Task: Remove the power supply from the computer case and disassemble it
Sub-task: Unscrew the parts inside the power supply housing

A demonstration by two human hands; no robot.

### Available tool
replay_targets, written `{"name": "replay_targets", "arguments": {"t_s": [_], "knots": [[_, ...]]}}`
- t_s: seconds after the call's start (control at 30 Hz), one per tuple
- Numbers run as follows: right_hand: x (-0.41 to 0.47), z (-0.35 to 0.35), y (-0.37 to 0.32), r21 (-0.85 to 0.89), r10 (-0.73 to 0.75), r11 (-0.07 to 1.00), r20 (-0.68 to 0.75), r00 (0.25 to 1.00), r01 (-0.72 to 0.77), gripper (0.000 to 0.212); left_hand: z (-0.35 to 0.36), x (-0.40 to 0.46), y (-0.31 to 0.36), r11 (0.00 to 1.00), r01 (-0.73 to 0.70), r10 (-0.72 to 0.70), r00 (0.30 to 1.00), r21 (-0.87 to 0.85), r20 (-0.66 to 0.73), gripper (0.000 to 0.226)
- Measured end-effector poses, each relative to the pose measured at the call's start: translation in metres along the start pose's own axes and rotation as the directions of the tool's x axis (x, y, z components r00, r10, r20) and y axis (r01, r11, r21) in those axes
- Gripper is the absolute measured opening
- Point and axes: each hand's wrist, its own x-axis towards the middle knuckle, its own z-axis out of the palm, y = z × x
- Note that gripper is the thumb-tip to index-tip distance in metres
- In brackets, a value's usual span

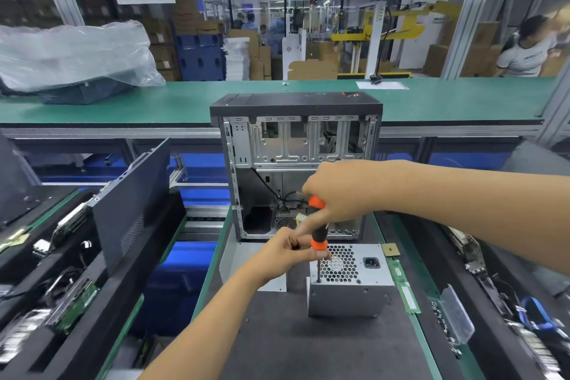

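right hand [342, 191] grips screwdriver [317, 225] on power supply [351, 284]; left hand [287, 251] grip pinches its shaft

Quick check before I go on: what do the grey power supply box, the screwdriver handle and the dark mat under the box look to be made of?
Grey power supply box: likely bare sheet metal, matte silver, with punched honeycomb vent holes. Black-and-orange screwdriver handle, gripped by the right hand and steadied by the left hand: probably plastic or rubber, with glossy orange bands. Dark grey mat: looks like soft foam or rubber, dull and non-reflective.
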Motion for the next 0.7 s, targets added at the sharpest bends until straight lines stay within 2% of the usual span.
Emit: {"name": "replay_targets", "arguments": {"t_s": [0.07, 0.13, 0.2, 0.27, 0.3, 0.37, 0.43, 0.5, 0.57, 0.63, 0.67, 0.7], "knots": [[0.003, 0.006, -0.004, -0.112, 0.041, 0.993, -0.042, 0.998, -0.045, 0.060, 0.000, 0.001, -0.001, 1.000, 0.005, -0.005, 1.000, 0.025, 0.004, 0.011], [0.005, 0.008, -0.006, -0.154, -0.015, 0.988, -0.038, 0.999, 0.009, 0.042, 0.000, 0.003, -0.002, 1.000, -0.001, 0.001, 1.000, 0.009, 0.023, 0.008], [0.002, 0.003, -0.003, -0.018, -0.108, 0.994, 0.075, 0.991, 0.109, 0.021, 0.000, 0.003, -0.001, 1.000, 0.003, -0.002, 0.999, -0.016, 0.040, 0.007], [-0.001, -0.004, 0.001, 0.116, -0.225, 0.971, 0.173, 0.959, 0.207, 0.027, 0.001, 0.004, 0.002, 0.999, 0.049, -0.049, 0.998, -0.015, 0.028, 0.007], [-0.002, -0.005, 0.001, 0.151, -0.250, 0.963, 0.173, 0.953, 0.225, 0.030, 0.002, 0.006, 0.001, 0.998, 0.062, -0.062, 0.998, -0.007, 0.020, 0.014], [-0.003, -0.005, -0.001, 0.131, -0.177, 0.978, 0.097, 0.979, 0.163, 0.044, 0.004, 0.009, -0.001, 0.997, 0.073, -0.073, 0.997, -0.017, 0.005, 0.030], [-0.001, -0.003, -0.003, -0.029, -0.005, 1.000, -0.004, 1.000, 0.005, 0.058, 0.004, 0.010, 0.001, 0.997, 0.067, -0.067, 0.998, -0.028, 0.010, 0.020], [0.000, 0.003, -0.005, -0.144, 0.063, 0.987, -0.066, 0.996, -0.072, 0.057, 0.004, 0.011, -0.002, 0.998, 0.044, -0.044, 0.999, -0.037, 0.027, 0.021], [0.000, 0.004, -0.003, -0.194, 0.019, 0.981, -0.046, 0.999, -0.028, 0.044, 0.005, 0.012, -0.004, 0.997, 0.039, -0.037, 0.999, -0.067, 0.037, 0.024], [-0.001, 0.002, 0.005, -0.093, -0.061, 0.993, 0.053, 0.997, 0.066, 0.017, 0.005, 0.013, -0.004, 0.995, 0.044, -0.041, 0.998, -0.089, 0.038, 0.023], [-0.002, 0.000, 0.009, -0.003, -0.099, 0.995, 0.109, 0.989, 0.100, 0.020, 0.004, 0.014, -0.005, 0.995, 0.047, -0.043, 0.998, -0.093, 0.043, 0.024], [-0.005, -0.003, 0.012, 0.084, -0.137, 0.988, 0.129, 0.982, 0.127, 0.032, 0.004, 0.014, -0.006, 0.994, 0.046, -0.042, 0.998, -0.096, 0.051, 0.024]]}}
